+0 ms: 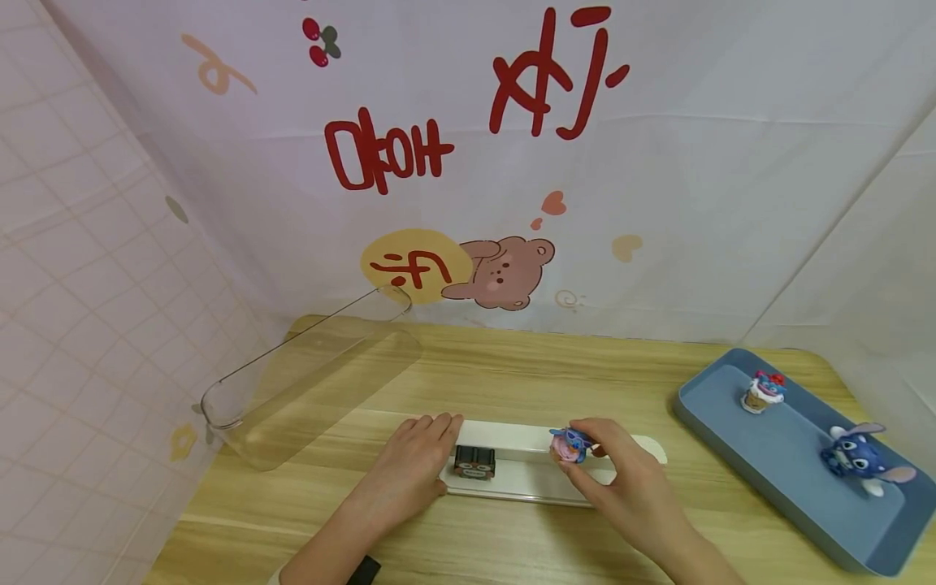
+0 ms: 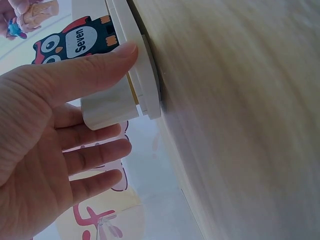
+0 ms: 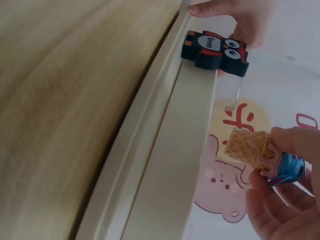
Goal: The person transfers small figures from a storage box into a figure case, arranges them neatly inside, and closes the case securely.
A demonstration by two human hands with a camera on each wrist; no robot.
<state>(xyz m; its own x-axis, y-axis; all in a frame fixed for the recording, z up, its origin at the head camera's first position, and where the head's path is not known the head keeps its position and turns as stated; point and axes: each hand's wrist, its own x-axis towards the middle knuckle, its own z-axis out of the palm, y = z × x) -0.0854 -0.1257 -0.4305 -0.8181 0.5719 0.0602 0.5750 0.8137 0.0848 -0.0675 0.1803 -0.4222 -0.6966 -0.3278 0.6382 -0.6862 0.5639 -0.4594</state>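
My left hand [image 1: 409, 463] grips the left end of a long white stepped base [image 1: 522, 485], thumb at the front edge and fingers behind, as the left wrist view shows. On that base, close to the hand, stands a dark owl figure [image 2: 75, 42] with "Seven" on its belly. Between thumb and fingers my right hand [image 1: 632, 479] pinches a small figurine [image 1: 569, 446], a blue character with pink cream in a waffle cone [image 3: 248, 144]. In the right wrist view the cone is apart from the base.
A clear plastic cover [image 1: 314, 390] lies at the left of the wooden table [image 1: 556, 374]. On the right, a blue-grey tray [image 1: 760, 459] holds another cone figurine [image 1: 763, 392] and a long-eared blue figure [image 1: 863, 459]. A printed white curtain [image 1: 687, 162] hangs behind.
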